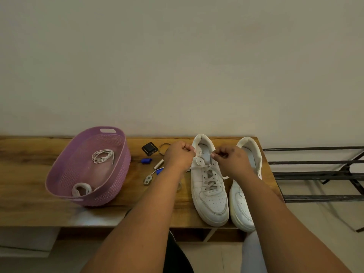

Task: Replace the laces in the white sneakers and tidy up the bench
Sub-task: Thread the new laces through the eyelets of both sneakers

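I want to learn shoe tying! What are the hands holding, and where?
Each hand, left hand and right hand, pinches one end of the lace on the left sneaker, near its tips.

Small printed mark on the left sneaker's tongue, too blurred to read

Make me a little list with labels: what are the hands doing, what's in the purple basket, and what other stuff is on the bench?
left hand: pinches one end of the lace
right hand: pinches the other lace end
laced sneaker: lace crossed through its eyelets, ends held above the tongue
other sneaker: beside it, mostly hidden by the right arm
purple basket: holds a coiled lace and a second bundle
bench: wooden; small black square item, blue piece, metal bits
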